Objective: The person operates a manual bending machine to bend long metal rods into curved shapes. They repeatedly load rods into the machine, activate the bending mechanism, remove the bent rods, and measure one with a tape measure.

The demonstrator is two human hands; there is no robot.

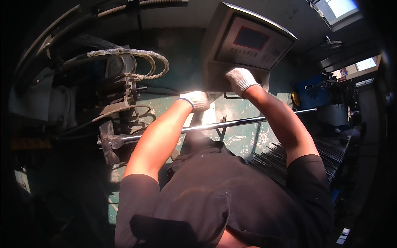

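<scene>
The left grip (196,101), in a white knit glove with a blue-edged cuff, is rounded over just below the console (244,58); its fingertips are hidden, so I cannot tell whether it is spread, pressed together or pinching something; the right grip (241,80), also gloved in white, is farther out and to the right of the left one, at the console's front just under its panel; its fingers are curled out of sight, and I cannot tell what, if anything, they pinch.

The console rises directly beyond the right grip, tilted in view, with a dark, red-edged screen (251,38) on its face; a shiny rod (231,123) runs crosswise on the body side of both grips, apart from them, and meets a metal bracket (109,142) at its left end; wrapped hoses (120,51) loop to the left of the left grip; a bundle of thin bars (326,157) lies to the right and nearer the body than the right grip; green, worn floor (244,142) shows below both.
</scene>
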